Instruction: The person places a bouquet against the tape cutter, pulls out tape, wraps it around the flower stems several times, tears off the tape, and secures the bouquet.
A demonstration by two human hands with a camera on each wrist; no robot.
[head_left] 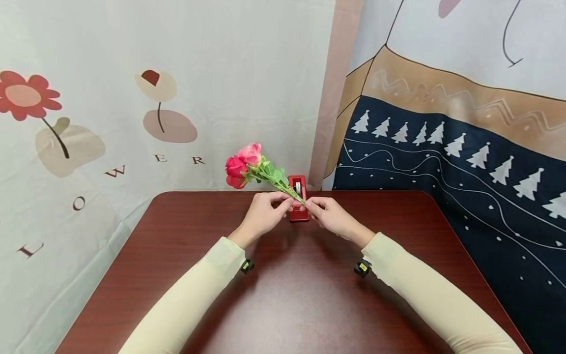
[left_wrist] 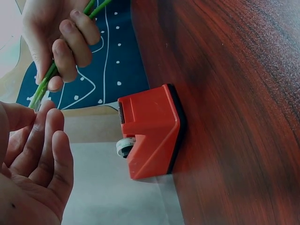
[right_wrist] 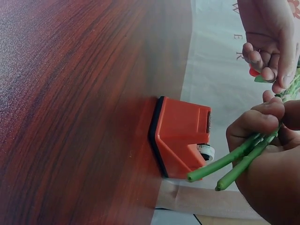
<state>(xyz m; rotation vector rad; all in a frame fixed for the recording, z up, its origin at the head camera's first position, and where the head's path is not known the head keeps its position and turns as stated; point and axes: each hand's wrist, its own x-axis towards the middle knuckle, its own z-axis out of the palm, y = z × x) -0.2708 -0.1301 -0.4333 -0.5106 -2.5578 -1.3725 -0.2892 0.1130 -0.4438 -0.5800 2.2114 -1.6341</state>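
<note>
Two artificial roses, a deep pink one [head_left: 236,171] and a lighter pink one [head_left: 250,153], lie slanted in the air with their green stems together. My left hand [head_left: 263,216] pinches the stems below the leaves [head_left: 273,173], between thumb and forefinger. Closer to the stem ends, my right hand [head_left: 334,217] grips them; two cut stem ends [right_wrist: 229,164] stick out past it in the right wrist view. Something clear glints on the stems [left_wrist: 42,88] between the hands; I cannot tell whether it is tape. Just beyond the hands stands a red tape dispenser [head_left: 298,216].
A small roll of tape [left_wrist: 125,147] sits in the dispenser. The dark red-brown table [head_left: 305,295] ends just behind it, against a printed curtain [head_left: 247,73]. At the right hangs a navy cloth with white trees [head_left: 442,162].
</note>
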